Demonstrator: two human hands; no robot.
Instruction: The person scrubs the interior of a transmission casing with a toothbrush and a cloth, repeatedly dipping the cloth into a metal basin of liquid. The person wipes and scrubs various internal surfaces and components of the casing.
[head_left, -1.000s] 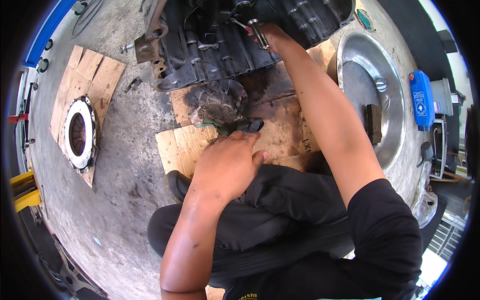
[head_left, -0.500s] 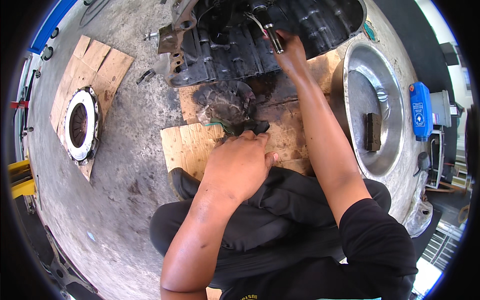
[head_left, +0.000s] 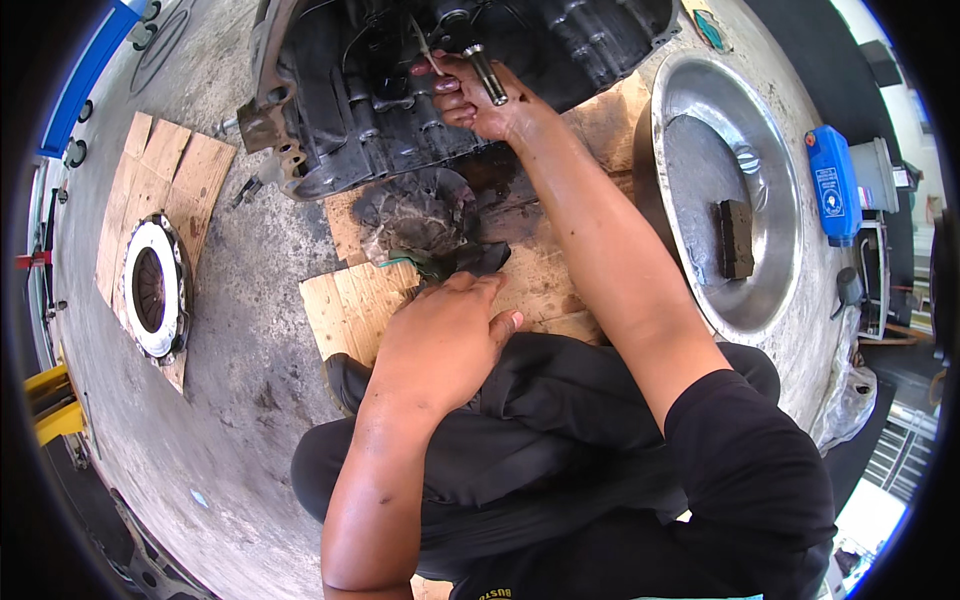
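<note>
A black, oily gearbox housing (head_left: 350,110) lies at the far side, its open bell facing me. Out of it juts a shiny splined shaft (head_left: 486,76). My right hand (head_left: 490,105) reaches inside, just left of the shaft, fingers curled round a thin pale rod (head_left: 424,48) whose far end goes into the dark interior. My left hand (head_left: 435,335) lies palm down, thumb held away from the fingers, the fingertips touching dark cloth (head_left: 482,261). Beside that cloth sits a crumpled, grimy plastic bag (head_left: 415,215). How the left fingertips meet the cloth is partly hidden.
Oil-stained cardboard (head_left: 335,310) lies under the bag. On the right stands a metal basin (head_left: 660,150) holding a dark block (head_left: 735,240); a blue jug (head_left: 834,185) stands beyond. At left a clutch pressure plate (head_left: 165,285) rests on more cardboard (head_left: 165,165).
The view has shifted, so the housing and basin sit further left in it. My right hand has moved from beside the shaft to its left, its fingers now showing. The left hand stays by the cloth.
</note>
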